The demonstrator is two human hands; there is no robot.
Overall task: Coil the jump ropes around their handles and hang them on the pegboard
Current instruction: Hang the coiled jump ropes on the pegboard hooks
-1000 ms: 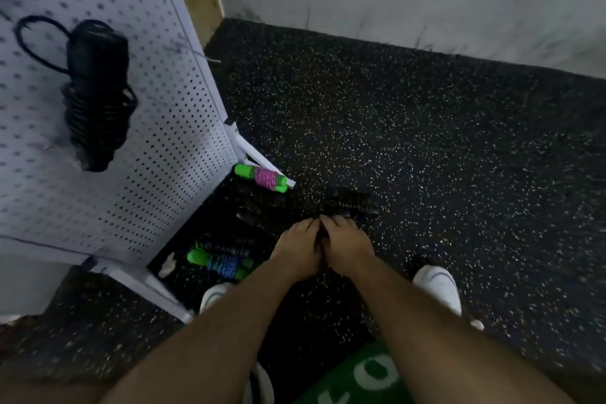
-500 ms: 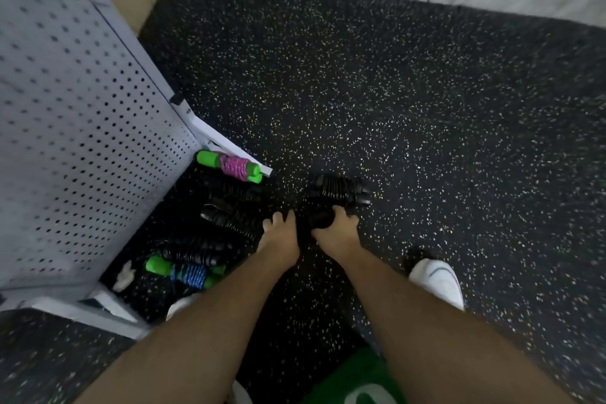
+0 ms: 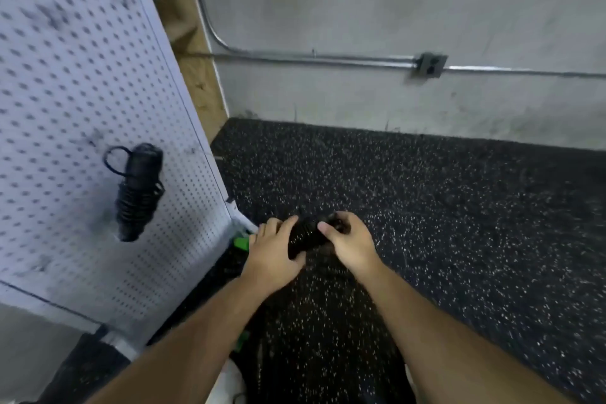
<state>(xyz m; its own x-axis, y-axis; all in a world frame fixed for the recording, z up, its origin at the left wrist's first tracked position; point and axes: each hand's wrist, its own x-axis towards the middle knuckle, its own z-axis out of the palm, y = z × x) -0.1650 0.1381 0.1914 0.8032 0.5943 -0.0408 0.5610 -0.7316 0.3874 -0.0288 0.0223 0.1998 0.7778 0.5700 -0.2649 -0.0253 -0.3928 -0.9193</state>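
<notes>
A coiled black jump rope (image 3: pixel 306 234) sits between 2 hands, left hand (image 3: pixel 273 252) and right hand (image 3: pixel 352 244), fingers curled around it, beside the pegboard (image 3: pixel 82 108).

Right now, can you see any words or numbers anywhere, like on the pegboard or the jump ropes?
No readable text anywhere.
The pegboard shows only holes.
The hung jump rope and the held jump rope, gripped by the left hand and right hand, show no label.
The wall outlet box is too blurred to tell.
</notes>
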